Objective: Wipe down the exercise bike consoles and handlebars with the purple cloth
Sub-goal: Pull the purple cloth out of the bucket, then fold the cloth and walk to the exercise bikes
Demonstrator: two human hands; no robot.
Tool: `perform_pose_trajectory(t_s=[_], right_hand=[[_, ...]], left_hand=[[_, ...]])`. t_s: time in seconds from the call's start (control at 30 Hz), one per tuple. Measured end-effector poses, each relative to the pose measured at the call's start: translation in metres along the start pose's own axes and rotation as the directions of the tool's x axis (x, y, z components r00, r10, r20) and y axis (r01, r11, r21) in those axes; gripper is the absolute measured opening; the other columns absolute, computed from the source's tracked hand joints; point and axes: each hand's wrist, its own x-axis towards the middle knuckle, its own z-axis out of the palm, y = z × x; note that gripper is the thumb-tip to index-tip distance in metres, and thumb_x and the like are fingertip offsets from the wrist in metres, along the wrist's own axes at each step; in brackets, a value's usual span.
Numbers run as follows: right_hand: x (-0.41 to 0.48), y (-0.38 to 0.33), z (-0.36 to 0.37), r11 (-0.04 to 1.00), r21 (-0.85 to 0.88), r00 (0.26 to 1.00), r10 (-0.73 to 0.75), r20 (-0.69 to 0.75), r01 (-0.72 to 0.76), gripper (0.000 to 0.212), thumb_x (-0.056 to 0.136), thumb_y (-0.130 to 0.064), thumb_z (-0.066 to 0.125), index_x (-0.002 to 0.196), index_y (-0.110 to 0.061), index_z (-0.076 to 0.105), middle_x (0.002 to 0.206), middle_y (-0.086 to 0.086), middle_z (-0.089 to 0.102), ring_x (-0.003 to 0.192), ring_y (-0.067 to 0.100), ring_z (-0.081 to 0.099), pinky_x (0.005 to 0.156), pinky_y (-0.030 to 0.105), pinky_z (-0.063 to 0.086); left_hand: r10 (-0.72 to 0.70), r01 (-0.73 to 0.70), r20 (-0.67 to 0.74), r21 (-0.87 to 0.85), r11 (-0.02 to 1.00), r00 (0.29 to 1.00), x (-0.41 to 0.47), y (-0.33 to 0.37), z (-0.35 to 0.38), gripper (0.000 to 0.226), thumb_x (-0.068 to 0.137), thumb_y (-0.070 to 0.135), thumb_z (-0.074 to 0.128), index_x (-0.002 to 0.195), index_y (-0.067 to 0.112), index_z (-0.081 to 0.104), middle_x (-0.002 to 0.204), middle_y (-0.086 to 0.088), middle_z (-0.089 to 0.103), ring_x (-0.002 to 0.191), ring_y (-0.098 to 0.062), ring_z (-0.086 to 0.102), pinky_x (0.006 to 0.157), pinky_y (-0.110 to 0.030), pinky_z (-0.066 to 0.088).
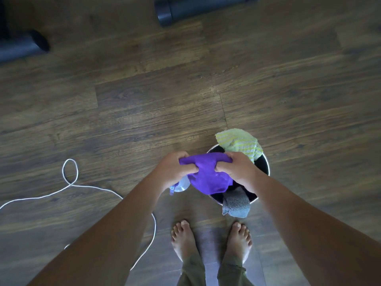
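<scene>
The purple cloth (208,176) hangs bunched between both hands, just above the floor and the near-left rim of a metal bucket (266,164). My left hand (175,168) grips its left end, fingers curled into the fabric. My right hand (237,168) grips the right end the same way, over the bucket's opening. Two dark tube-shaped feet, likely of the exercise bikes, lie on the floor at the top (198,9) and the top left (22,46). No console or handlebar is in view.
A yellow-striped cloth (241,143) drapes over the bucket's far rim and a grey cloth (236,203) over its near rim. A pale blue object (181,185) shows under my left hand. A white cord (70,182) loops across the wooden floor at left. My bare feet (212,240) stand close behind the bucket.
</scene>
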Motion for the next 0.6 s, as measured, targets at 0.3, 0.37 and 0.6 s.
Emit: perform_pose_trajectory(t_s=[0.3,0.37,0.6], right_hand=[[-0.136,-0.142,-0.049,0.839,0.541,0.984,-0.137,0.113,0.055,0.028,0.095,-0.009,0.067,0.119,0.005,0.068,0.095,0.015,0.080,0.076,0.022,0.078,0.062,0.028,0.061],[-0.175,-0.178,-0.055,0.786,0.616,0.975,-0.178,0.130,0.062,0.032,0.094,-0.017,0.068,0.121,0.000,0.070,0.099,0.014,0.080,0.080,0.021,0.079,0.065,0.029,0.063],[-0.288,-0.239,-0.078,0.735,0.648,0.942,-0.327,0.082,0.199,0.063,0.094,-0.003,0.065,0.146,-0.032,0.046,0.106,0.000,0.081,0.089,0.017,0.079,0.071,0.032,0.064]], left_hand=[[0.126,-0.219,-0.195,-0.592,0.775,0.973,-0.134,0.131,-0.060,0.027,0.095,0.018,0.069,0.117,0.002,0.068,0.108,-0.017,0.076,0.090,-0.024,0.072,0.070,-0.026,0.059],[0.123,-0.259,-0.244,-0.671,0.695,0.962,-0.168,0.162,-0.075,0.027,0.096,0.024,0.066,0.113,0.003,0.069,0.105,-0.015,0.077,0.087,-0.022,0.072,0.066,-0.027,0.057],[0.248,-0.273,-0.140,-0.698,0.662,0.959,-0.277,0.203,-0.110,0.094,0.072,0.008,0.082,0.151,0.033,0.036,0.142,-0.017,0.060,0.124,-0.033,0.063,0.098,-0.046,0.055]])
